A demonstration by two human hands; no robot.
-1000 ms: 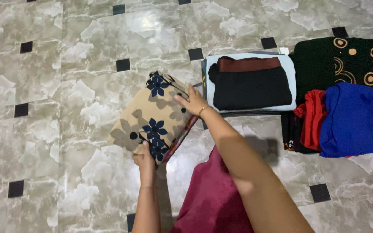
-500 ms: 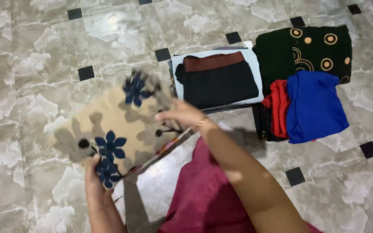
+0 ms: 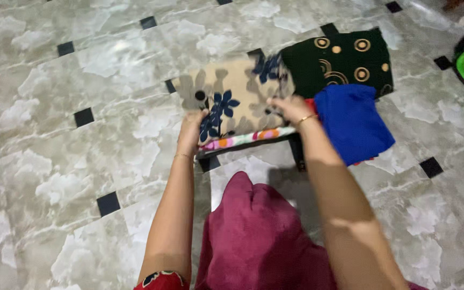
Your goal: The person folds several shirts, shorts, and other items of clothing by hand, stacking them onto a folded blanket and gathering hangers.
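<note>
Covering the lap nearest the camera is a maroon garment [image 3: 259, 236]. Beyond it, the left hand [image 3: 191, 131] and right hand [image 3: 291, 110] each grip an edge of a folded beige cloth with dark blue flowers [image 3: 232, 99] — held over the marble floor [image 3: 55, 134]. Further right lie a blue cloth [image 3: 353, 121] and a black cloth with orange circles [image 3: 339, 59].

Bare floor [image 3: 81, 70] left; blue garment [image 3: 353, 121] crowds right.

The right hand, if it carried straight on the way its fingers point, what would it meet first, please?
The right hand points up-left across the beige floral cloth it grips. Beyond the cloth's far edge only marble floor shows, though depth is hard to judge.
</note>
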